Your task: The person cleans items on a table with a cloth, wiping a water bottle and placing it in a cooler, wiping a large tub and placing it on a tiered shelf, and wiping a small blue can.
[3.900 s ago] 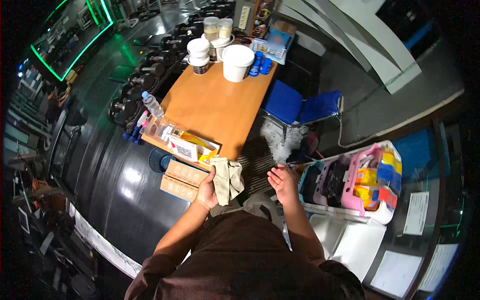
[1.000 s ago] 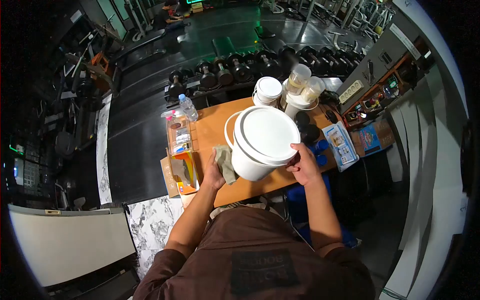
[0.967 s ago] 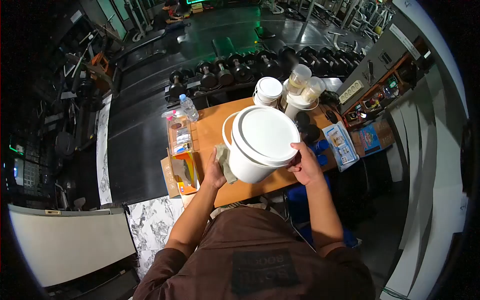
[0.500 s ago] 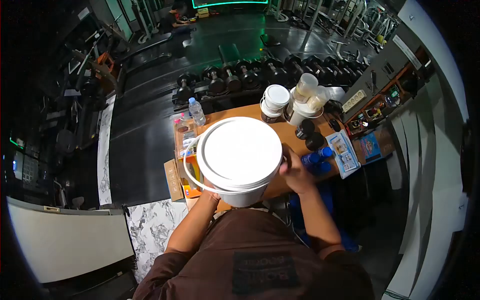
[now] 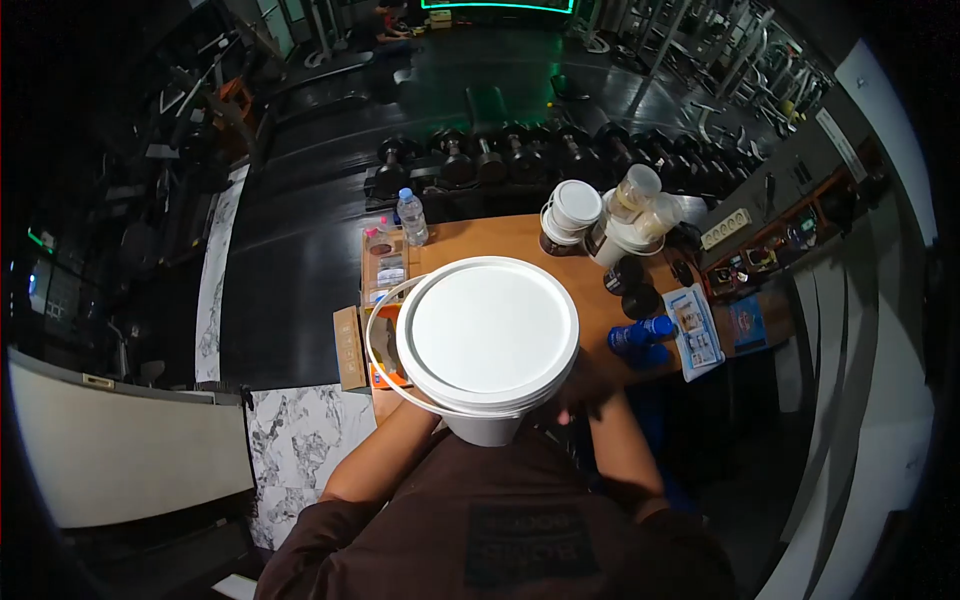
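Observation:
A large white lidded bucket point(image 5: 490, 325) is held up in front of my chest, above the near edge of the table. Its thin wire-like handle point(image 5: 372, 350) sticks out on the left side. My left forearm point(image 5: 385, 455) runs up to the bucket's lower left, and the hand there supports it, its fingers hidden behind the bucket. My right hand point(image 5: 585, 398) is low at the bucket's right side, in shadow and partly covered by the rim. Its fingers are too dark to make out, and I cannot tell whether they touch the bucket.
On the wooden table point(image 5: 480, 235) stand a water bottle point(image 5: 411, 218), stacked white tubs point(image 5: 575, 205), clear-topped containers point(image 5: 635, 190), black jars point(image 5: 638, 300), blue bottles point(image 5: 640, 335) and a blue-white box point(image 5: 692, 325). Dumbbells point(image 5: 520, 150) line the rack behind. A person point(image 5: 392, 22) sits far back.
The bucket has come slightly down and closer to my body. My right hand has slid from the bucket's upper right side to lower down. The camera view has shifted a little.

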The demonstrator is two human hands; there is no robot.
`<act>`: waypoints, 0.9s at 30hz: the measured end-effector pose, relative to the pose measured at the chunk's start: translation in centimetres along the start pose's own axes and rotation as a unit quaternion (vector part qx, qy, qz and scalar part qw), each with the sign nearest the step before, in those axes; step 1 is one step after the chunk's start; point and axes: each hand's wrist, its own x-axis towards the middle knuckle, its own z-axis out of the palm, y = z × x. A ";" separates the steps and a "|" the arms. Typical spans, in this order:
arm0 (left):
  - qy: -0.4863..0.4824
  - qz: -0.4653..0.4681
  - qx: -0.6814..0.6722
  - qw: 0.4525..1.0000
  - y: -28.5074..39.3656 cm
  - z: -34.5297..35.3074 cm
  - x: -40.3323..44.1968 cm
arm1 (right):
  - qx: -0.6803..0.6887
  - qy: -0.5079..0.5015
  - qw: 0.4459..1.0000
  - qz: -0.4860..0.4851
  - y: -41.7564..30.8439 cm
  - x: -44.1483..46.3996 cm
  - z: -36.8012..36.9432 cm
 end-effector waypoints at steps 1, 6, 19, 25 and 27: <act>0.003 0.002 0.000 1.000 0.0 0.0 -0.2 | 0.003 -0.006 1.000 0.001 -2.2 1.1 0.6; 0.013 0.011 0.009 1.000 0.1 -0.3 -1.0 | -0.049 -0.008 0.976 0.212 -5.8 2.9 2.7; -0.003 0.087 0.152 0.985 2.3 -1.9 -0.3 | 0.272 0.100 0.941 0.175 1.6 -1.2 4.3; 0.139 0.136 0.130 0.972 10.2 -2.5 -2.6 | 0.297 0.100 0.932 0.179 2.3 -2.2 4.8; 0.150 0.198 0.125 0.961 13.4 2.5 -3.7 | 0.243 0.088 0.949 0.179 2.0 -2.9 4.5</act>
